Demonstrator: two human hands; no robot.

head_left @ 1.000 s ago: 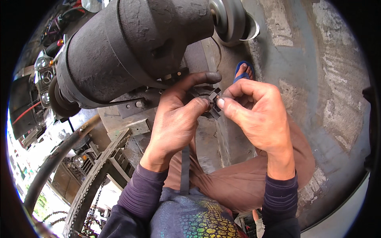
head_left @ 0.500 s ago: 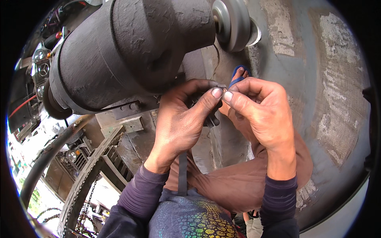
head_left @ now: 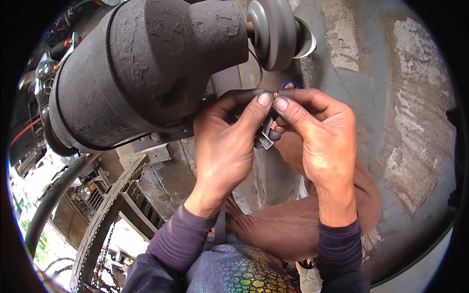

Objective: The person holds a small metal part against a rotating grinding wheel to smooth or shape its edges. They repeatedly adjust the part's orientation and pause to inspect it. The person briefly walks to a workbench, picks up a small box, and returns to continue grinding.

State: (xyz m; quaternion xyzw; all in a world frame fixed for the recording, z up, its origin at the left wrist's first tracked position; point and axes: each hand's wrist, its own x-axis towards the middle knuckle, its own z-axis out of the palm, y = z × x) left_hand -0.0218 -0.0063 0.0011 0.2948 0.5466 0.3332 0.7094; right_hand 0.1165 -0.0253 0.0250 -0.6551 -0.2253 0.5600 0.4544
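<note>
My left hand and my right hand meet in front of the grinder, thumb tips almost touching. A tiny copper-coloured piece shows between the thumbs and forefingers, pinched from both sides; its exact kind is too small to make out. Below it, the curled fingers of my left hand close round a dark metal item with a squared silvery end. Most of that item is hidden behind the palm. Just beyond my hands lies the big dark grinder motor, its grey grinding wheel at the right end.
A curved metal frame with a chain stands at lower left, beside a thick bent pipe. Vehicle parts fill the far left. My bent leg rests on the stained concrete floor.
In the picture the grinder has shifted slightly left. My hands stay pinched together, rising a little, and the silvery end below my left fingers shows more plainly.
</note>
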